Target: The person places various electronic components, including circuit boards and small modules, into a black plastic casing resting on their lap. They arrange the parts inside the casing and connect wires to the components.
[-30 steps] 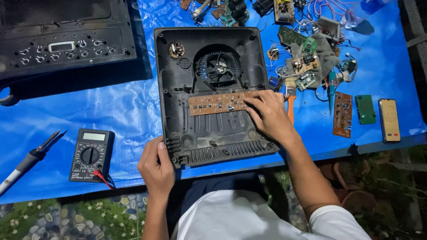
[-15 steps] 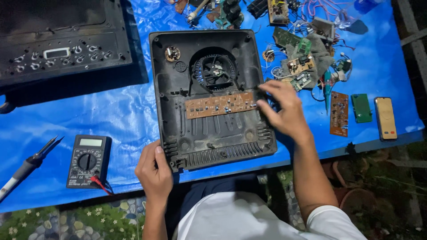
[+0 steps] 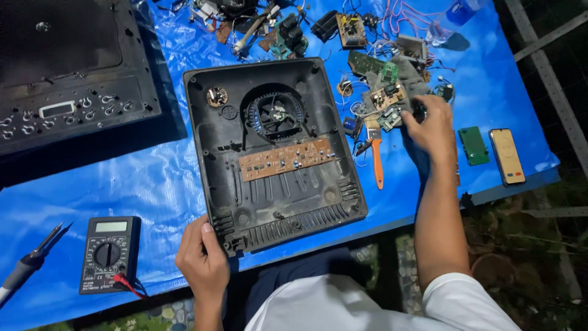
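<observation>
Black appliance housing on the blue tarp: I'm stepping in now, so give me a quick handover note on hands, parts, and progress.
Left hand grips the front-left corner of the open black housing.
Right hand is at the pile of loose circuit boards, beside the orange-handled brush.
Done: housing opened; brown board and fan sit inside.
Left: nothing yet picked from the pile.
Multimeter lies front left.

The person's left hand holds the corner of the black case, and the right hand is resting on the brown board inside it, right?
Not quite. The left hand does hold the corner of the black case, but the right hand is off the brown board. The head view shows it out to the right of the case, at the pile of small circuit boards on the blue tarp.
</observation>
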